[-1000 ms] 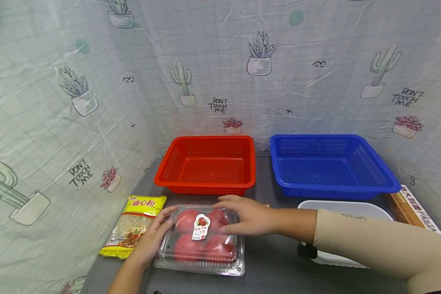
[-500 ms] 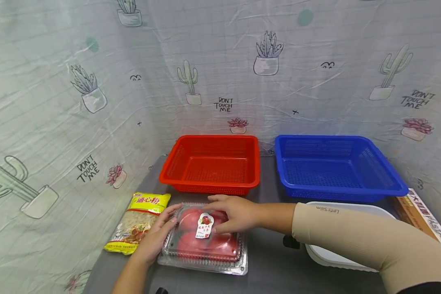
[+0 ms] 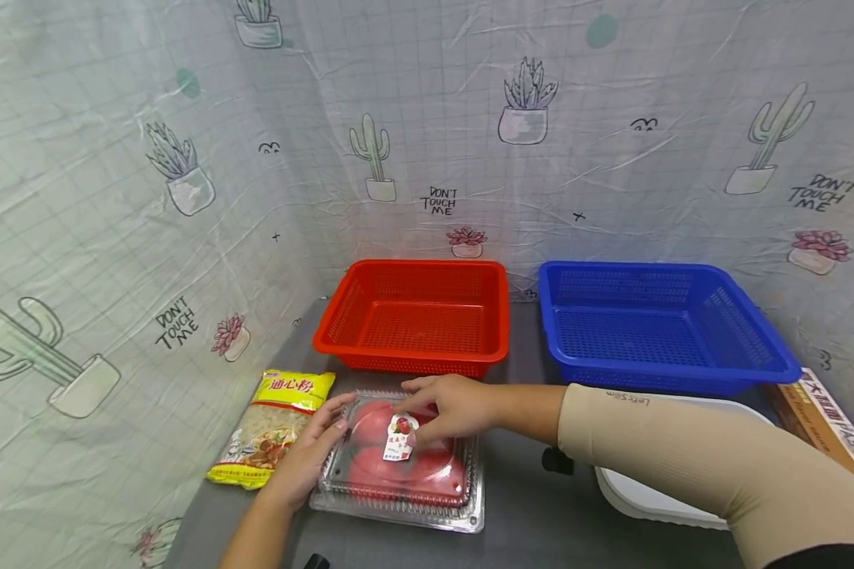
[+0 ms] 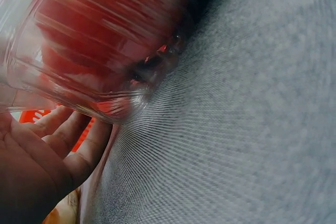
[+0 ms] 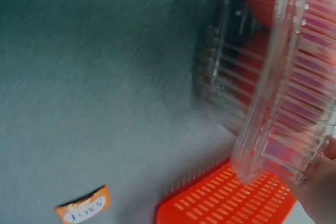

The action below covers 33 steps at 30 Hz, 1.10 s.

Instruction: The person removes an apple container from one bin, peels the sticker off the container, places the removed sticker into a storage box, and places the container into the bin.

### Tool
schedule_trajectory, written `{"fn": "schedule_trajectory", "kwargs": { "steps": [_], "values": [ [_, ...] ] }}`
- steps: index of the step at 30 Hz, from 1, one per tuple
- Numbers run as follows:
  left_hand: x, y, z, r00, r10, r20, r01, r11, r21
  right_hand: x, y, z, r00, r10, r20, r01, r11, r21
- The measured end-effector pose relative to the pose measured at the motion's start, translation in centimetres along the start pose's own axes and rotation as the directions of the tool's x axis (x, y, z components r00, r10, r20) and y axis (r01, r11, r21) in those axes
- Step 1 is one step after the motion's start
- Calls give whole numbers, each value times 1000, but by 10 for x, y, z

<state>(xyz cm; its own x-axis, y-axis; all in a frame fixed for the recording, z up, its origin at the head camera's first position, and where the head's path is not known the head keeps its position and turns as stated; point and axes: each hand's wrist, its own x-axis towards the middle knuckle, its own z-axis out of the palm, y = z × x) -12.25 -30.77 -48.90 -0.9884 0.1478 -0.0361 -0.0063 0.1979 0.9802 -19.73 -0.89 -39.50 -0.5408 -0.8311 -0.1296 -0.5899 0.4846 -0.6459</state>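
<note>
A clear plastic clamshell box [image 3: 398,510] with several red, tomato-like fruits [image 3: 373,466] lies on the grey table, a white fruit label [image 3: 398,446] on its lid. Along its left side my left hand [image 3: 306,458] touches the edge, thumb near the lid; in the left wrist view its fingers [image 4: 86,150] reach along the wall. From the right, my right hand [image 3: 448,407] rests over the lid, index finger and thumb tip at the label. Only a small part of that hand [image 5: 320,187] shows in the right wrist view, beside the lid's ribbed side.
Behind the box stand a red basket [image 3: 413,359] and a blue basket [image 3: 669,375]. A yellow pasta bag [image 3: 270,431] lies left. At right are a white tray [image 3: 655,490], partly under the sleeve, and a pasta box [image 3: 825,427]. A small orange packet [image 5: 84,205] lies near the red basket.
My right hand has shifted left across the lid, its thumb now over the label. The left hand stays at the box's side. The whole head view has drifted slightly.
</note>
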Motion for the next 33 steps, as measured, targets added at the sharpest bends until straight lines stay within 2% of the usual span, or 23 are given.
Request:
{"fn": "schedule_trajectory", "kwargs": {
  "steps": [6,13,17,21,24,29,30,33],
  "values": [
    [-1,-2,2,1000,-6,6,7,1000,-23,9,-1,6,995,64,-83,-53,991,124],
    [-6,-7,6,1000,7,30,-5,998,-65,19,-2,20,970,157,-184,-112,966,232],
    [-7,-8,7,999,19,29,-17,997,-74,19,-2,22,965,177,-193,-113,946,304],
    [-7,-9,7,1000,17,22,-15,998,-67,17,0,18,969,192,-155,-108,895,433],
    [-6,-8,6,1000,16,18,-15,998,-54,15,2,14,976,181,-123,-98,864,495],
    [-4,-7,6,1000,19,15,-19,999,-39,8,-2,8,983,106,-150,-14,858,514],
    [-4,-7,6,1000,15,16,-14,999,-40,5,-4,7,982,87,-165,13,849,528],
    [-4,-6,5,1000,0,14,0,999,-34,-4,-11,1,981,34,-192,90,795,600]
  ]
}}
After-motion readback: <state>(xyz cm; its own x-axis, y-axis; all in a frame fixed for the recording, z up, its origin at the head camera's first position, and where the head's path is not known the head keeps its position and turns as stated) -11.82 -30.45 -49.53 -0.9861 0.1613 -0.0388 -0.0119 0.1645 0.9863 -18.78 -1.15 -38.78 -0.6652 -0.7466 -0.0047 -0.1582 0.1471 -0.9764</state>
